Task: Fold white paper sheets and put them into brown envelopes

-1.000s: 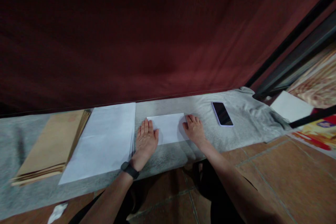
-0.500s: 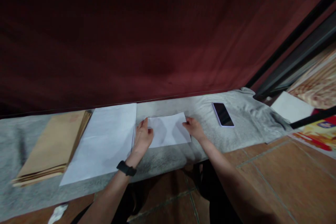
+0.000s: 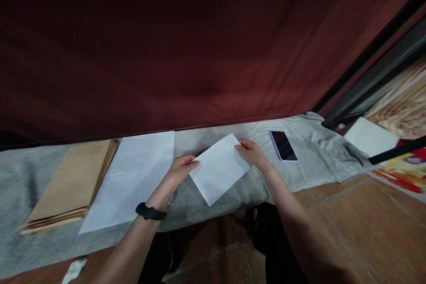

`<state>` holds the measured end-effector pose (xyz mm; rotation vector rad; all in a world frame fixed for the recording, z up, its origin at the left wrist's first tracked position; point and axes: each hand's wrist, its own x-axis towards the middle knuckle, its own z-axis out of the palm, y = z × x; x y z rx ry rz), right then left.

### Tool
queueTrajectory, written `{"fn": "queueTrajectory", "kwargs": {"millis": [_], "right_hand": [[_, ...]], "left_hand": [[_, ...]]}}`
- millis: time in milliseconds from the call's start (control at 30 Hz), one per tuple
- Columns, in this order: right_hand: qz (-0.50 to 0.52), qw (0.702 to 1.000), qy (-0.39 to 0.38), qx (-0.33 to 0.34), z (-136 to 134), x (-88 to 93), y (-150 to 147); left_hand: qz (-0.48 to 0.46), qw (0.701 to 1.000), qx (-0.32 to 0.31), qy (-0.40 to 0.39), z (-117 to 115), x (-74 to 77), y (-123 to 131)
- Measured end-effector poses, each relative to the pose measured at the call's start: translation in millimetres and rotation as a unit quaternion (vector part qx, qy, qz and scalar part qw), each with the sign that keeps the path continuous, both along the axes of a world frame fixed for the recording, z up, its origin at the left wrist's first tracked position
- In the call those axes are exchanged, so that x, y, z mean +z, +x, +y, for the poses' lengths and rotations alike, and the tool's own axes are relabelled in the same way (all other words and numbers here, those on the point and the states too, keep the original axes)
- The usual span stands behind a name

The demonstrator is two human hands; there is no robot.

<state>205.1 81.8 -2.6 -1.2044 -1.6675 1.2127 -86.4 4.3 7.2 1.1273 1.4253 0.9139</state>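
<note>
a grey cloth [image 3: 314,155] carries a white paper stack [image 3: 135,182], a brown paper pile [image 3: 71,179] beside it. a smaller sheet [image 3: 219,168] (set aslant) seems off the cloth, left hand [image 3: 180,170] pinching its left corner, right hand [image 3: 254,154] its upper right edge; a phone [image 3: 283,146] lies rightward.

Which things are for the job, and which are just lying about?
Job:
Rectangular white paper, held by left hand and right hand
Probably the larger white paper
Perhaps the flat brown paper stack

Seemingly lying about:
Black-screened rectangular phone with lilac edge
Crumpled white scrap
</note>
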Motion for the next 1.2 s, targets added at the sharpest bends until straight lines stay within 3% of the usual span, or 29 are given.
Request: {"fn": "queueTrajectory", "kwargs": {"millis": [133, 200, 267, 400, 600, 700, 900, 1100, 1200], "right_hand": [[-0.055, 0.992, 0.103, -0.053, 2, -3.9, -5], [-0.1, 0.971, 0.193, -0.097, 0, -4.7, -8], [-0.134, 0.953, 0.251, -0.099, -6, -5.1, -12], [-0.221, 0.926, 0.306, 0.011, -22, -6.6, -18], [-0.296, 0.887, 0.299, 0.189, -48, -13.8, -20], [-0.303, 0.879, 0.29, 0.226, -58, -17.9, -21], [-0.306, 0.874, 0.297, 0.233, -69, -17.0, -15], [-0.302, 0.872, 0.298, 0.244, -77, -22.4, -9], [-0.281, 0.883, 0.29, 0.239, -79, -25.4, -8]], "left_hand": [[-0.007, 0.999, -0.004, -0.034, -6, 2.3, 4], [-0.03, 0.997, 0.032, -0.057, -7, 1.7, 7], [-0.083, 0.989, 0.097, -0.08, -9, -0.7, 9], [-0.147, 0.968, 0.181, -0.097, -19, -9.8, 12], [-0.228, 0.949, 0.188, -0.113, -37, -19.9, 16], [-0.247, 0.941, 0.187, -0.134, -42, -20.4, 17], [-0.244, 0.943, 0.177, -0.141, -49, -12.4, 14], [-0.197, 0.959, 0.14, -0.147, -57, -9.7, 13], [0.026, 0.99, 0.075, -0.115, -53, -5.6, -1]]}}
